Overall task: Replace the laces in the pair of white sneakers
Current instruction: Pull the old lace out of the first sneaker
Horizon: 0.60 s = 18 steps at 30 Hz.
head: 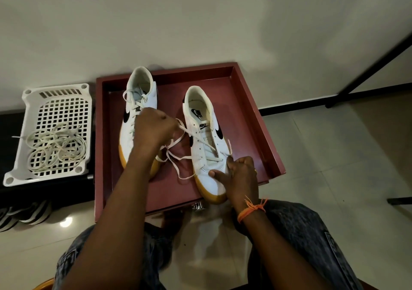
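White perforated basket (24,133), far left: holds a tangle of loose cream laces (56,149), apparently the set taken out or the spares; cannot tell which. Maroon tray (252,93), centre: carries both white sneakers. Left sneaker (142,82) appears laced up to the collar; its forefoot is hidden behind the left forearm. Left hand (155,129): fingers curled, pinching a white lace (178,143) and drawing it up and to the left, clear of the right sneaker (200,116). This sneaker has lace through its lower eyelets only; upper eyelets stand empty. Right hand (239,178): grips the toe end, thumb laid across the toe, steadying the sneaker on the tray.

Judgement: threading of the second sneaker is in hand, early stage. Next move calls for finding the lace tip and feeding it through the next free eyelet. The tip itself is hidden inside the left fist
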Each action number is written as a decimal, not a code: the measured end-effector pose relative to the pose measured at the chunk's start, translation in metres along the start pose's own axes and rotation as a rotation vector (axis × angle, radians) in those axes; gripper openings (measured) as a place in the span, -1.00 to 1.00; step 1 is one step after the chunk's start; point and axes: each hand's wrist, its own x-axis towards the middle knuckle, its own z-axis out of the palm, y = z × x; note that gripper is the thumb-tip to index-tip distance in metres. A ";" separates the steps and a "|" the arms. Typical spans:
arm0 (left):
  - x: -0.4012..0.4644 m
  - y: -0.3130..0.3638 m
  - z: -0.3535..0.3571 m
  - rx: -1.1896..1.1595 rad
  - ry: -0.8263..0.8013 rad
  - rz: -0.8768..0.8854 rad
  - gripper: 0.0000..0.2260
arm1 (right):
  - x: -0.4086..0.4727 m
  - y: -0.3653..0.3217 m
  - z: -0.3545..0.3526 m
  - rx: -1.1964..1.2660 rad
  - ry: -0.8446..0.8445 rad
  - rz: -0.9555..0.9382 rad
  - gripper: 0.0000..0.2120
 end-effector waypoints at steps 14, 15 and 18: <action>-0.031 -0.009 0.073 0.555 -0.242 0.434 -0.83 | 0.000 -0.002 -0.003 -0.019 -0.025 -0.010 -0.33; -0.031 -0.008 0.071 0.517 -0.261 0.429 -0.86 | 0.000 -0.002 -0.003 -0.031 -0.029 -0.012 -0.32; -0.023 -0.001 0.061 0.366 -0.373 0.376 -0.87 | 0.000 -0.001 -0.003 -0.033 -0.031 0.002 -0.34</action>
